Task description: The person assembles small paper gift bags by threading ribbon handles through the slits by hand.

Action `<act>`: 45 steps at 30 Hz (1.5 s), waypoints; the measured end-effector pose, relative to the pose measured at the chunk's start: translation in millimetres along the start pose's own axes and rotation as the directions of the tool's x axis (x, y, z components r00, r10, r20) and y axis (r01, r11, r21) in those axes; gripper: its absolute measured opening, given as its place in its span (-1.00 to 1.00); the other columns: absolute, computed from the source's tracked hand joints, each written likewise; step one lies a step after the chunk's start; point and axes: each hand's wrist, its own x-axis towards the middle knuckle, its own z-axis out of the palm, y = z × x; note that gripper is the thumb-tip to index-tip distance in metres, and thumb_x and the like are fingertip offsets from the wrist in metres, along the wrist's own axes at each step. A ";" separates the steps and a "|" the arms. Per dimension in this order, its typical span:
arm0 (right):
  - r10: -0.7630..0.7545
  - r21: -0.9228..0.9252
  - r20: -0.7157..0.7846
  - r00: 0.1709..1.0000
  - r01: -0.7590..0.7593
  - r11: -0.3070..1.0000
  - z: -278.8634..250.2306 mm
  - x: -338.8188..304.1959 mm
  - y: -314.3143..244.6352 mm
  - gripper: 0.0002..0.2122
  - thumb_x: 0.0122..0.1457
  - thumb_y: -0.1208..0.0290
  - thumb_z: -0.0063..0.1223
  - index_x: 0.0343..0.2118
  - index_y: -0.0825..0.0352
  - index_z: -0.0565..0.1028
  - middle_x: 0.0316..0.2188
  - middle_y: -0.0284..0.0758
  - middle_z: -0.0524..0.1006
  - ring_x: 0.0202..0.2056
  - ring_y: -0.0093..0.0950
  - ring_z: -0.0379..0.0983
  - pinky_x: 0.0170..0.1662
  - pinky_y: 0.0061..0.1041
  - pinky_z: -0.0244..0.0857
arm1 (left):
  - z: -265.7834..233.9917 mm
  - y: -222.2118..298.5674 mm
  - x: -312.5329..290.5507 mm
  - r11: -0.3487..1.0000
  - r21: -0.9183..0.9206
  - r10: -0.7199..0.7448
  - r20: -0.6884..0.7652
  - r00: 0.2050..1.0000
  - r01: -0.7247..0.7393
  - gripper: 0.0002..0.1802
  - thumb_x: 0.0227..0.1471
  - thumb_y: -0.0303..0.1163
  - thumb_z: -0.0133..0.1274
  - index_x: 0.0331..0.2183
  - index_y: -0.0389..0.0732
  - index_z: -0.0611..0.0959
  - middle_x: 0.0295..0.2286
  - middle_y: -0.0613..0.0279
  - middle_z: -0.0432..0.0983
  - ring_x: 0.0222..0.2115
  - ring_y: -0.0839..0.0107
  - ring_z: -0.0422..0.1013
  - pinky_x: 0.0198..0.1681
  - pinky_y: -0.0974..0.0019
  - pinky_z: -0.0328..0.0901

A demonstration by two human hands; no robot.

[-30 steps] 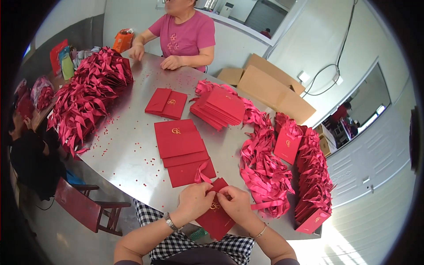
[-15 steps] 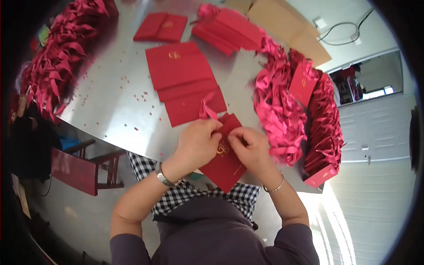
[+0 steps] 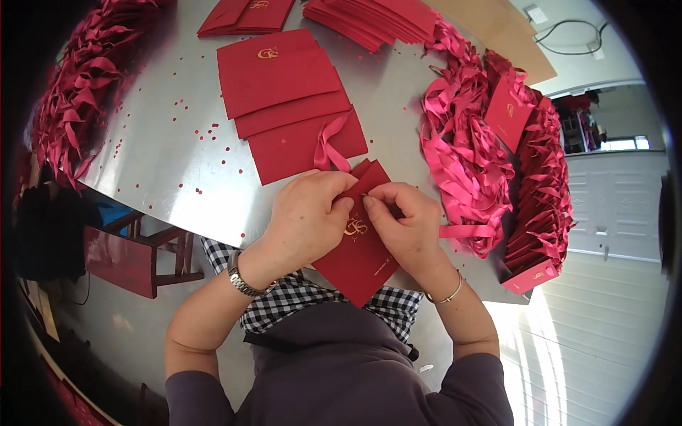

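Close to the table's near edge I hold a flat red paper bag (image 3: 359,266) with a gold emblem, tilted corner-down towards my lap. My left hand (image 3: 302,216) grips its upper left side, thumb and fingers closed over the paper. A pink ribbon (image 3: 328,145) loops up beyond these fingers. At the bag's upper part, my right hand (image 3: 408,216) pinches thumb against forefinger; what lies between them is too small to make out. Just beyond my hands, overlapping flat red paper bags (image 3: 277,82) rest on the table.
The metal table (image 3: 167,167) carries scattered red paper dots. Ribboned bags fill a red box (image 3: 529,278) at the right, beside a heap of pink ribbons (image 3: 465,142). More ribboned pieces (image 3: 85,78) lie far left. A dark red wooden chair (image 3: 121,259) stands below the table's left side.
The whole view has shifted, so the things on the table appear higher. Both hands keep their hold at the bag's top, with the fingertips only slightly changed.
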 end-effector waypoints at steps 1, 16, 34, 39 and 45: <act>0.004 -0.006 -0.012 1.000 -0.004 1.000 1.4 0.5 0.4 -0.93 -0.01 0.55 0.21 -0.45 0.36 0.54 -0.55 -0.24 0.54 -0.54 -0.35 0.49 -0.47 -0.47 0.34 | 0.4 -0.3 0.2 1.000 0.006 -0.005 0.001 1.000 0.005 -0.77 -0.05 -0.53 0.13 -0.25 -0.31 0.60 -0.42 0.05 0.53 -0.36 0.15 0.46 -0.27 0.21 0.34; -0.051 -0.150 0.051 0.997 0.058 0.987 0.9 8.8 -2.9 -0.90 -0.01 0.50 0.13 -0.56 0.34 0.42 -0.63 -0.22 0.47 -0.57 -0.23 0.45 -0.49 -0.28 0.33 | 4.5 1.6 -0.2 0.997 0.059 0.047 -0.067 0.997 -0.043 -0.82 -0.12 -0.52 0.12 -0.35 -0.27 0.63 -0.49 0.05 0.54 -0.38 0.08 0.47 -0.31 0.10 0.35; 0.082 -0.212 0.391 0.917 0.003 0.977 -4.0 35.1 -8.9 -0.78 -0.01 0.47 0.11 -0.34 0.48 0.39 -0.50 0.02 0.55 -0.37 0.00 0.53 -0.29 -0.11 0.39 | 3.6 -9.6 -6.3 0.971 0.131 0.210 -0.056 0.976 -0.201 -0.75 -0.09 -0.57 0.10 -0.26 -0.34 0.63 -0.51 -0.03 0.50 -0.46 0.08 0.43 -0.39 0.16 0.31; 0.013 -0.127 0.408 0.913 0.043 0.991 -16.7 28.6 -3.2 -0.71 -0.01 0.43 0.18 -0.30 0.47 0.37 -0.48 0.03 0.54 -0.35 0.01 0.52 -0.27 -0.11 0.38 | -12.2 0.0 4.1 0.993 -0.057 0.110 0.072 0.991 -0.106 -0.78 -0.02 -0.56 0.04 -0.26 -0.38 0.64 -0.47 0.00 0.58 -0.48 0.27 0.48 -0.38 0.30 0.33; -0.091 -0.017 0.252 0.963 0.099 0.995 -20.7 11.4 6.4 -0.76 0.02 0.42 0.21 -0.29 0.36 0.40 -0.50 -0.15 0.56 -0.44 -0.17 0.54 -0.34 -0.27 0.40 | -21.7 16.7 26.7 0.993 -0.098 0.095 0.299 0.949 -0.068 -0.82 0.04 -0.55 0.04 -0.28 -0.35 0.66 -0.42 0.04 0.63 -0.40 0.38 0.56 -0.30 0.36 0.39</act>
